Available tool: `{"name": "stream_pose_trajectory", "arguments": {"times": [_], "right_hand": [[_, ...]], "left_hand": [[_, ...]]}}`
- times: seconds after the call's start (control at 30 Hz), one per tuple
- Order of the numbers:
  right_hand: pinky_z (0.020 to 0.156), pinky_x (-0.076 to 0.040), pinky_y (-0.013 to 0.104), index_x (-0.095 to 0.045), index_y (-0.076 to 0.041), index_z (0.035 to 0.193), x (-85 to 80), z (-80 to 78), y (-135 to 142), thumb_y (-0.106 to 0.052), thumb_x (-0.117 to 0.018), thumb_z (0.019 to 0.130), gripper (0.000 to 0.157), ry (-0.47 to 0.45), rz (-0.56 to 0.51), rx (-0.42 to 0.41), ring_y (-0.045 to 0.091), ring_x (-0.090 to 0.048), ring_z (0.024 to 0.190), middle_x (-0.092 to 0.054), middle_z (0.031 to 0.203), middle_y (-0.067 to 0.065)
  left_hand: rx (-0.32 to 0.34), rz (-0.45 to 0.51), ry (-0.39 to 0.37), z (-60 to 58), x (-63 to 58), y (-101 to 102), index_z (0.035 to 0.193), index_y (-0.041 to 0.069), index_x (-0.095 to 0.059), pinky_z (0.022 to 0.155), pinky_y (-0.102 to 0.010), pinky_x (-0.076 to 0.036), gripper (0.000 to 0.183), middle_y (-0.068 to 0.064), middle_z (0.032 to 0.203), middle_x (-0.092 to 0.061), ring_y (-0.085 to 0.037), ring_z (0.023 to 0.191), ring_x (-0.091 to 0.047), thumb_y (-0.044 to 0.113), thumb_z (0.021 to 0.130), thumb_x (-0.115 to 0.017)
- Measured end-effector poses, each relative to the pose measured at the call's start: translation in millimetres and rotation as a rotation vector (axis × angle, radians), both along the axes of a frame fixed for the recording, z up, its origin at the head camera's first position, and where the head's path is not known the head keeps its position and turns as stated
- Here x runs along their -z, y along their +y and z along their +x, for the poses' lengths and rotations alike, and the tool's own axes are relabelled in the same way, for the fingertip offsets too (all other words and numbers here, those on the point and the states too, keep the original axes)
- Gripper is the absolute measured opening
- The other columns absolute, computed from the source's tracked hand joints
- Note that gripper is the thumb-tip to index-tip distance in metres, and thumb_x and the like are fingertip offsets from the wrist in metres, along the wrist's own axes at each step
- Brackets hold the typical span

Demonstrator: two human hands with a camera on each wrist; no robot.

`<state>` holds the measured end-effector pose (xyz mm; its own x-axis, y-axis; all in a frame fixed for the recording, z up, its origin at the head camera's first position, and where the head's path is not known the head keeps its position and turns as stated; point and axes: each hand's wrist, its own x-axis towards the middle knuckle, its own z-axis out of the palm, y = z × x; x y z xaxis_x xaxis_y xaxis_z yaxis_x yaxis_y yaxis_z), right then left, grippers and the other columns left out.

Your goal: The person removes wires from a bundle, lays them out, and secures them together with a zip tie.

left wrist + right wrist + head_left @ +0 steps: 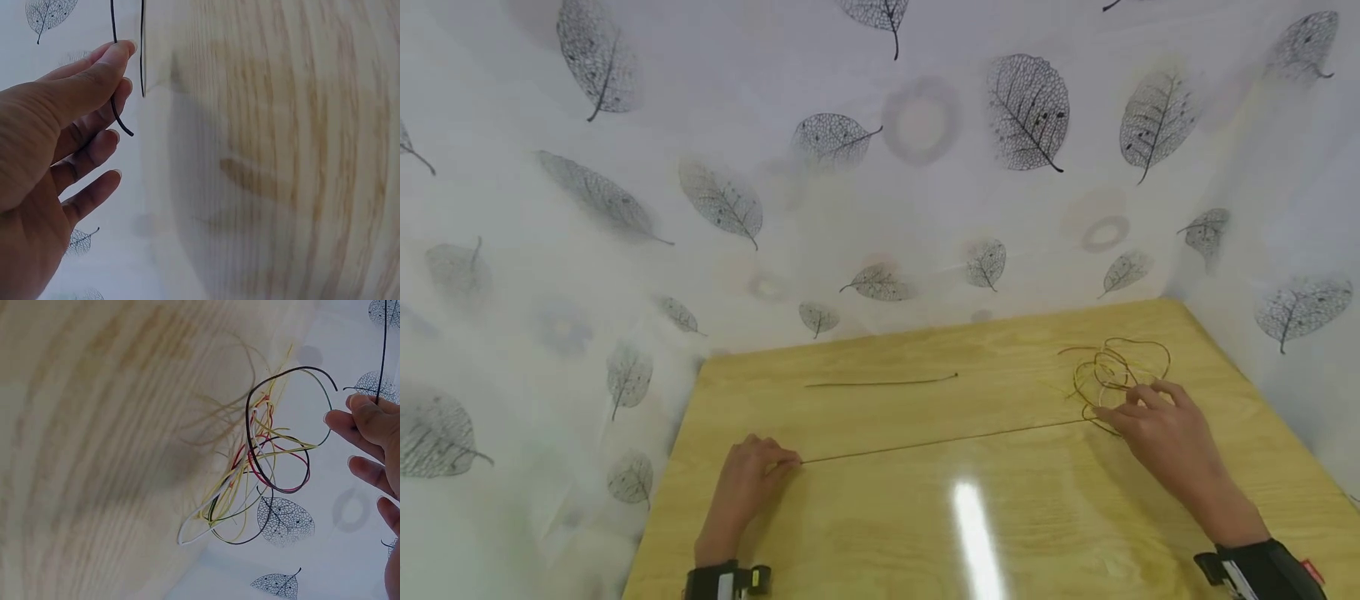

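Note:
A thin dark cord (955, 439) runs straight between the two hands above the wooden table (850, 533). My left hand (748, 479) pinches one end between thumb and index finger; a short tail (122, 125) curves out below the grip in the left wrist view. At the other end, my right hand (1172, 442) pinches the cord with thumb and forefinger, its other fingers loosely bent. Just beyond the right fingers lies a loose tangle of coloured cords (249, 419), with black, red, yellow, white and green strands.
A second dark cord (880, 383), with a small knob at its right end, lies on the table behind the stretched one. Leaf-patterned white sheeting (850, 217) rises along the table's back and both sides. A bright light reflection (976, 533) shows on the tabletop.

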<state>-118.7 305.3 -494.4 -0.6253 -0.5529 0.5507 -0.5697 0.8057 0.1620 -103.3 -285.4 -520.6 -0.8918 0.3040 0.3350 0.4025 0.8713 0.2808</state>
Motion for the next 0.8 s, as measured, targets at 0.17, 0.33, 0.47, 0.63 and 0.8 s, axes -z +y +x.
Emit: {"name": "stream_pose_trajectory", "arguments": {"times": [0.17, 0.33, 0.47, 0.63, 0.8], "right_hand": [[0.084, -0.043, 0.054, -0.080, -0.017, 0.094, 6.6, 8.8, -1, -0.004, -0.082, 0.057, 0.039, -0.032, 0.009, 0.006, 0.030, -0.059, 0.074, -0.068, 0.063, 0.003], [0.084, -0.042, 0.053, -0.080, -0.019, 0.093, 13.3, 16.2, -3, -0.002, -0.084, 0.054, 0.043, -0.066, 0.026, 0.028, 0.028, -0.058, 0.075, -0.065, 0.064, 0.002], [0.085, -0.044, 0.052, -0.079, -0.019, 0.094, 20.1, 21.9, -8, 0.002, -0.084, 0.052, 0.047, -0.112, 0.042, 0.052, 0.027, -0.058, 0.075, -0.066, 0.067, 0.001], [0.084, -0.045, 0.051, -0.079, -0.015, 0.096, 25.1, 28.2, -16, 0.005, -0.080, 0.054, 0.046, -0.146, 0.034, 0.044, 0.026, -0.060, 0.078, -0.070, 0.070, 0.000], [0.079, -0.047, 0.048, -0.078, -0.012, 0.091, 30.6, 30.1, -23, -0.006, -0.079, 0.062, 0.029, -0.162, 0.005, 0.007, 0.024, -0.062, 0.077, -0.073, 0.075, 0.001]], "left_hand": [[0.045, 0.034, 0.009, -1.8, 5.5, -4, 0.078, 0.021, -0.080, 0.059, -0.032, -0.038, 0.012, 0.009, 0.069, -0.069, -0.011, 0.065, -0.049, 0.014, 0.068, -0.085], [0.008, 0.039, -0.083, 0.7, 9.5, -3, 0.079, 0.020, -0.080, 0.062, -0.034, -0.043, 0.010, 0.009, 0.072, -0.070, -0.011, 0.067, -0.051, 0.014, 0.071, -0.084], [-0.060, -0.005, -0.125, 4.6, 11.7, 0, 0.082, 0.021, -0.080, 0.067, -0.037, -0.046, 0.009, 0.010, 0.075, -0.070, -0.013, 0.070, -0.054, 0.017, 0.074, -0.082], [-0.096, -0.009, -0.117, 7.4, 10.8, 1, 0.083, 0.022, -0.079, 0.067, -0.036, -0.046, 0.010, 0.010, 0.078, -0.071, -0.013, 0.073, -0.056, 0.017, 0.075, -0.082], [-0.083, 0.037, -0.109, 9.9, 13.1, 1, 0.082, 0.020, -0.077, 0.064, -0.034, -0.047, 0.012, 0.009, 0.078, -0.072, -0.011, 0.071, -0.058, 0.013, 0.074, -0.083]]}}
